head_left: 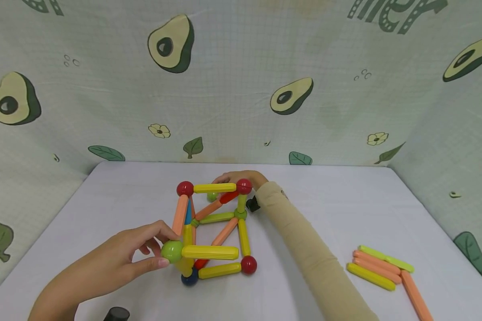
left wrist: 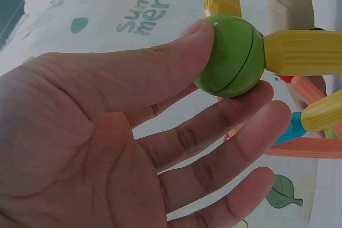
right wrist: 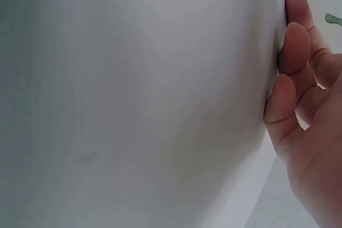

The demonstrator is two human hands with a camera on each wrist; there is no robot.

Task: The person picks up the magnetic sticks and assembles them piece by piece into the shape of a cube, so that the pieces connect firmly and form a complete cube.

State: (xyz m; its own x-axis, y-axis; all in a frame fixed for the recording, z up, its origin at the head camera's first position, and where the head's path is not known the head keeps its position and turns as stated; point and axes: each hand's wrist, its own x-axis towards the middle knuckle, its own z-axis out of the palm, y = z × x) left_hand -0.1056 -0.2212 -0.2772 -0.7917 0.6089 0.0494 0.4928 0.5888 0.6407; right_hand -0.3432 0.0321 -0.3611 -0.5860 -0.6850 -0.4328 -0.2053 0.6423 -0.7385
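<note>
1. The green ball (head_left: pixel 172 252) is pinched between the thumb and fingers of the left hand (head_left: pixel 118 254); the remaining fingers are spread below it in the left wrist view.
2. From that grip, a yellow rod (head_left: pixel 210 253) is extended to the right, an orange rod (head_left: pixel 180 214) away towards a red ball (head_left: pixel 185 188), and a thick yellow leg (head_left: pixel 184 266) down to a dark blue ball (head_left: pixel 190 277).
3. The rod-and-ball frame is thus placed just right of and beyond the left grip, on the white table (head_left: pixel 325 200).
4. The right hand (head_left: pixel 241 175) is placed behind the frame, its lower fingertips rested on the tabletop. A far green ball (head_left: pixel 212 196) is seen just below its fingers; whether it is gripped cannot be told.
5. Loose rods (head_left: pixel 379 266) are grouped well to the right of both hands.
</note>
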